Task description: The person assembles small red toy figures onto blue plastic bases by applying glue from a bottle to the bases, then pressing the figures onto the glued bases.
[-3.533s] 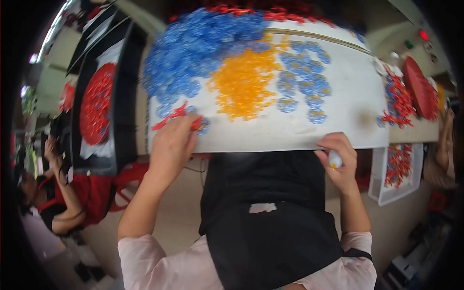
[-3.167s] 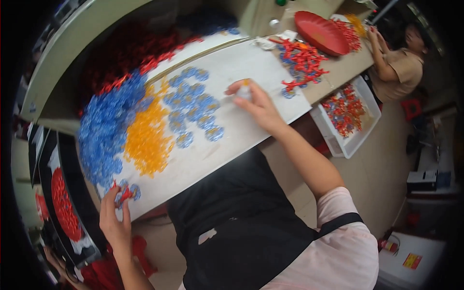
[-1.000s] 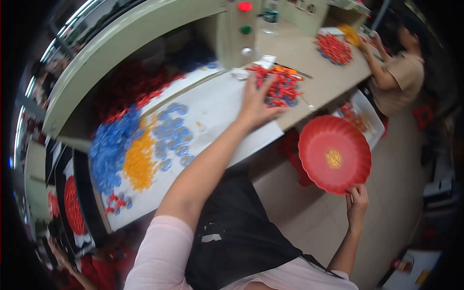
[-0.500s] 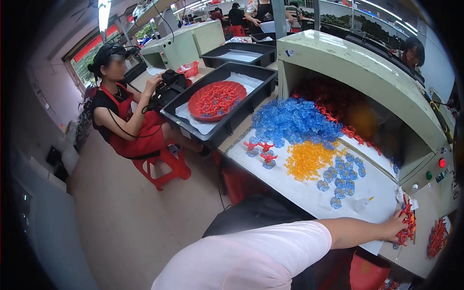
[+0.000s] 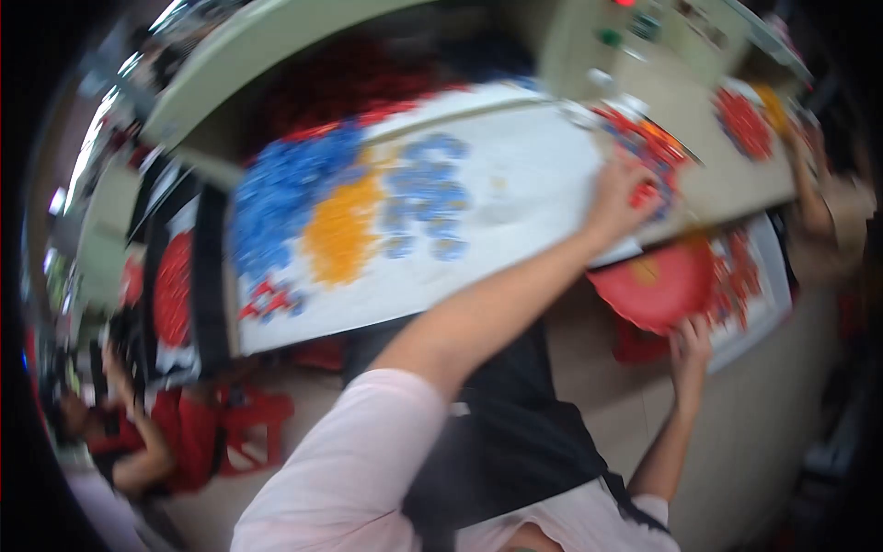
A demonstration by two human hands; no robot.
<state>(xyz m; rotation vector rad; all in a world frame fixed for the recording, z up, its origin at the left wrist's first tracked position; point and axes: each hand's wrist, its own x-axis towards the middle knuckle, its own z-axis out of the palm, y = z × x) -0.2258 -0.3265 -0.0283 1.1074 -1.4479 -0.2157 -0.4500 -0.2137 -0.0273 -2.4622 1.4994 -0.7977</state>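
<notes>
My left arm reaches across the white work surface [image 5: 515,212] to a pile of red and blue plastic pieces [image 5: 648,138] at its right end. There my left hand [image 5: 621,193] is closed, with red bits showing at its curled fingers; blur hides their exact shape. Lower down, my right hand [image 5: 692,345] grips the near rim of a red plastic basin [image 5: 648,285], which is tilted below the table edge. Next to the basin, a white tray [image 5: 777,276] holds loose red pieces [image 5: 736,276].
Blue pieces [image 5: 285,189], yellow pieces [image 5: 340,230] and a group of blue flower-shaped pieces [image 5: 428,198] lie on the white surface. A pale hood [image 5: 303,28] arches behind them. Another person's arm [image 5: 805,184] is at the far right, beside a red pile [image 5: 743,124]. A seated co-worker [image 5: 166,442] is at left.
The view has swung to the right and blurred. My right hand and the red basin's rim now show. My left hand remains at the red and blue pile, now with red bits in its fingers.
</notes>
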